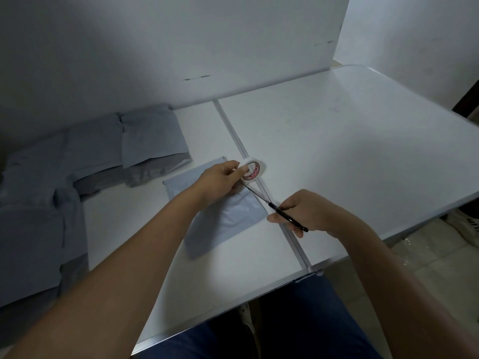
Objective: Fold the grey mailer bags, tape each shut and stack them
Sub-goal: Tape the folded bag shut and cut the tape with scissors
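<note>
A folded grey mailer bag (220,224) lies flat on the white table (337,141), just left of the table's centre seam. Above its far corner my left hand (220,181) grips a roll of white tape (254,171). My right hand (303,212) holds black-handled scissors (274,207), whose blades point up and left toward the tape roll. The blade tips sit right beside my left fingers. Several unfolded grey mailer bags (103,151) lie spread over the left part of the table.
A white wall panel (181,47) stands along the table's far edge. A metal seam (233,130) runs across the table from back to front. The right half of the table is bare. My legs in blue trousers (298,327) show below the front edge.
</note>
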The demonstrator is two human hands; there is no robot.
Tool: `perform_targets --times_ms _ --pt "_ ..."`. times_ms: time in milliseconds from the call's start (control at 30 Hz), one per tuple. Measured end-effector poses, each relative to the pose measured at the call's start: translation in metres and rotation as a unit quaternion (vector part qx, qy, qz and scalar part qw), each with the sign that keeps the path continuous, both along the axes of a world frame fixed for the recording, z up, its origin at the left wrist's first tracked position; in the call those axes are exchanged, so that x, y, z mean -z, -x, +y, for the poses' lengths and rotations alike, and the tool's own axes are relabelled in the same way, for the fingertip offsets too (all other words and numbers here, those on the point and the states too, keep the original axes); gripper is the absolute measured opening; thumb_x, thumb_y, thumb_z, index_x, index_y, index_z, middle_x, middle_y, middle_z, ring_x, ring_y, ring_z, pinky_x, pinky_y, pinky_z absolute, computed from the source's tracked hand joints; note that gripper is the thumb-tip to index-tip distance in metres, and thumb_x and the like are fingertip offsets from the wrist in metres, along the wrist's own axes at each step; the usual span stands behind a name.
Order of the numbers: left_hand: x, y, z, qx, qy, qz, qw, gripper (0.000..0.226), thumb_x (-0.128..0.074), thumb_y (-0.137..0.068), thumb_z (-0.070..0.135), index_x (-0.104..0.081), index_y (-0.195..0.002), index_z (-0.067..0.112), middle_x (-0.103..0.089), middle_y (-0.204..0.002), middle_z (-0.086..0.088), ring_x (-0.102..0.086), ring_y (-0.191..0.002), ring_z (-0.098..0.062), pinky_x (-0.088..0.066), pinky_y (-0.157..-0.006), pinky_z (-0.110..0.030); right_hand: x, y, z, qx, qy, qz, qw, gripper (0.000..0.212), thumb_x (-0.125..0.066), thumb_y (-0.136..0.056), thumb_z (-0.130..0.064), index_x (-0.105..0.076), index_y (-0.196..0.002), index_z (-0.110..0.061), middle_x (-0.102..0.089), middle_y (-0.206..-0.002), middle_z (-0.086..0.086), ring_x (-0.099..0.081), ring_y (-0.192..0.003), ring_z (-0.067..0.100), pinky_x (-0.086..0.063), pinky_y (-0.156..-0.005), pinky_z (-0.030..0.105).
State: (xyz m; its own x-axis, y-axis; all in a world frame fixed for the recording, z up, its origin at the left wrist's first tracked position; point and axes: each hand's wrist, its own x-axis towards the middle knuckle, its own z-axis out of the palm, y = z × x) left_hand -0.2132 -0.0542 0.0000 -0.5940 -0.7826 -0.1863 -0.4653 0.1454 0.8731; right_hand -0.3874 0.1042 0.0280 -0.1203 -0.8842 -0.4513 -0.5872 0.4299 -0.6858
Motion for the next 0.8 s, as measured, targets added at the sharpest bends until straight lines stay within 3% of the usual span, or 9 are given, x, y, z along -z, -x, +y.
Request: perform_targets --times_ms 100,233,333,433,567,800 --pt "0.000 0.001 0.000 -0.017 -0.015 0.021 1.000 0.027 -0.057 -0.091 0.050 -0.068 -0.082 0.028 -0.062 -0.070 0.005 -0.056 -0.069 -0.015 -0.053 -0.087 -0.044 0.001 -0.002 -0.003 0.003 0.005 -0.001 1.000 0.047 -0.069 -0.085 -0.042 -0.070 -0.079 0.004 -0.062 -0.053 0.009 -0.051 -0.045 0.012 -0.044 -0.057 0.022" --pt "-0.003 0.003 0.001 -0.011 -0.005 0.021 1.000 0.035 -0.056 -0.088 0.052 -0.065 -0.080 0.020 -0.052 -0.066 0.001 -0.049 -0.065 -0.017 -0.049 -0.072 -0.038 0.002 -0.005 -0.006 0.015 0.020 0.004 1.000 0.043 -0.070 -0.085 -0.040 -0.072 -0.079 0.003 -0.062 -0.051 0.007 -0.052 -0.043 0.012 -0.047 -0.059 0.023" --pt "-0.007 0.004 0.002 -0.006 -0.007 0.041 0.999 0.037 -0.057 -0.094 0.042 -0.061 -0.073 0.012 -0.044 -0.067 -0.007 -0.042 -0.063 -0.019 -0.042 -0.064 -0.035 0.004 -0.006 -0.006 0.024 0.025 0.004 0.999 0.044 -0.070 -0.085 -0.041 -0.072 -0.079 0.003 -0.063 -0.052 0.007 -0.052 -0.044 0.012 -0.048 -0.061 0.025" --pt "-0.007 0.007 0.001 -0.015 -0.018 0.048 0.999 0.036 -0.057 -0.098 0.032 -0.064 -0.081 0.001 -0.044 -0.078 -0.012 -0.044 -0.066 -0.018 -0.047 -0.063 -0.029 0.005 -0.007 -0.007 0.028 0.026 0.018 0.999 0.045 -0.070 -0.084 -0.042 -0.072 -0.077 0.002 -0.062 -0.049 0.005 -0.051 -0.043 0.013 -0.047 -0.059 0.025" --pt "-0.005 0.007 -0.003 -0.017 -0.020 0.043 0.999 0.030 -0.057 -0.097 0.036 -0.068 -0.075 0.018 -0.041 -0.096 -0.013 -0.050 -0.065 -0.011 -0.050 -0.062 -0.021 0.006 -0.007 -0.009 0.026 0.028 0.031 0.999 0.043 -0.072 -0.082 -0.043 -0.071 -0.075 0.000 -0.062 -0.049 0.005 -0.051 -0.041 0.011 -0.049 -0.060 0.026" --pt "0.004 0.006 -0.010 -0.025 -0.025 0.027 0.999 0.030 -0.060 -0.093 0.043 -0.074 -0.087 0.017 -0.043 -0.106 -0.017 -0.054 -0.073 -0.016 -0.051 -0.063 -0.021 0.006 -0.008 -0.012 0.032 0.024 0.037 0.998 0.038 -0.073 -0.082 -0.041 -0.071 -0.073 -0.003 -0.061 -0.048 0.002 -0.052 -0.041 0.011 -0.047 -0.056 0.024"
